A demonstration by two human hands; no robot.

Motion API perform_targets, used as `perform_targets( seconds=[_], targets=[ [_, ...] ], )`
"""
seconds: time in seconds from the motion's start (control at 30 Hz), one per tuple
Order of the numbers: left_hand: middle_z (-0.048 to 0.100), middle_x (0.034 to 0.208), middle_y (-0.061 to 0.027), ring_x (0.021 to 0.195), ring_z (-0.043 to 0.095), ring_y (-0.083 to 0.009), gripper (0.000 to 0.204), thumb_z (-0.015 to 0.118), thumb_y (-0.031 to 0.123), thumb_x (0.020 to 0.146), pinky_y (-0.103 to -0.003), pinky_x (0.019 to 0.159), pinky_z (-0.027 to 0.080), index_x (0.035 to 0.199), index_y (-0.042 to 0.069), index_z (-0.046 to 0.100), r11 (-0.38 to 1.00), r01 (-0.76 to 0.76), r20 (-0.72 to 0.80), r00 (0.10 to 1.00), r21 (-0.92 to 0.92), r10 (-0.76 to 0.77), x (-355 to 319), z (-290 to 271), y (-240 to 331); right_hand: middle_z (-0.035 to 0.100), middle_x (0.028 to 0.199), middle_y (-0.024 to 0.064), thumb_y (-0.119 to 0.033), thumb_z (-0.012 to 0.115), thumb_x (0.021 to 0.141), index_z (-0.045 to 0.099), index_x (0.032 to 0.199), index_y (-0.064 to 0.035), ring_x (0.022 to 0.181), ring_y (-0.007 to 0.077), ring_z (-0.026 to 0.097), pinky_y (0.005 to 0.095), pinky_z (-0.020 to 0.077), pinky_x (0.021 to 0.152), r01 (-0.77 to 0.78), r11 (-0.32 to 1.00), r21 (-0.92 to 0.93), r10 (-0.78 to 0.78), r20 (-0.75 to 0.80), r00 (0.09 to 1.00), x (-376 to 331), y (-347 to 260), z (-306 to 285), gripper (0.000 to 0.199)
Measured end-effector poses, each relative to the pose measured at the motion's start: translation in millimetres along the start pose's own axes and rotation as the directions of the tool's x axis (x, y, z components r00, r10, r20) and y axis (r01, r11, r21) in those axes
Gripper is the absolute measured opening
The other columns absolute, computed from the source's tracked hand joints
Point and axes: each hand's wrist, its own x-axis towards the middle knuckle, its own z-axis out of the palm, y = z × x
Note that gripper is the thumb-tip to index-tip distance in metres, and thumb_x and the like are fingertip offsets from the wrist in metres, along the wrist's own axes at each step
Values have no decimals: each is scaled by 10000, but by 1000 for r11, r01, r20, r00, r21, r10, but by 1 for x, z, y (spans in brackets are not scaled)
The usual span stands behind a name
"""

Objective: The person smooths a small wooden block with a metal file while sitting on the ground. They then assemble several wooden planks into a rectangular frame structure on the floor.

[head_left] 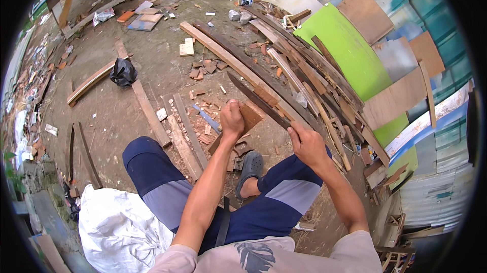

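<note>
My left hand [232, 118] grips the top of a short flat piece of brown wood [249, 117] that stands on end on the ground in front of my knees. My right hand [306, 143] is closed around the handle of a long dark machete [256, 98]. Its blade reaches up and to the left, raised just above and behind the wood piece. My foot in a grey clog [251, 166] rests below the wood, among small chips.
Long planks [238, 62] and a pile of dark slats [309, 78] lie to the right, against a green board [350, 50] and plywood sheets. A black bag [123, 73] lies at left. A white sack [119, 230] sits beside my left thigh. Wood chips [205, 67] litter the dirt.
</note>
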Motion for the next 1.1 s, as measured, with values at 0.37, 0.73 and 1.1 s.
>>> perform_targets(
  seconds=[0.37,0.73,1.1],
  targets=[
    [635,772,-245,742,610,-367,544,331,363,1014,-441,738,459,812,-53,617,998,43,-26,999,-35,-44,0,3,-4,602,666,198,-214,566,1012,625,1040,-17,566,388,597,405,458,513,8,991,131,24,-237,971,-2,-7,-2,208],
    [569,687,-184,693,564,-290,610,308,426,1050,-420,685,420,757,-31,587,996,87,50,995,-33,-85,-2,-10,-17,572,686,0,-300,512,1051,616,1010,-34,504,66,527,254,422,465,-624,490,609,383,492,782,-24,-20,-11,289],
    [650,1027,-114,933,626,-172,633,666,536,902,-336,791,512,1240,16,534,998,-36,59,998,-54,39,-1,-50,25,584,715,20,-359,527,1049,603,1079,-20,489,85,541,242,445,414,-448,19,894,490,382,784,-15,-10,24,349]
  ],
)
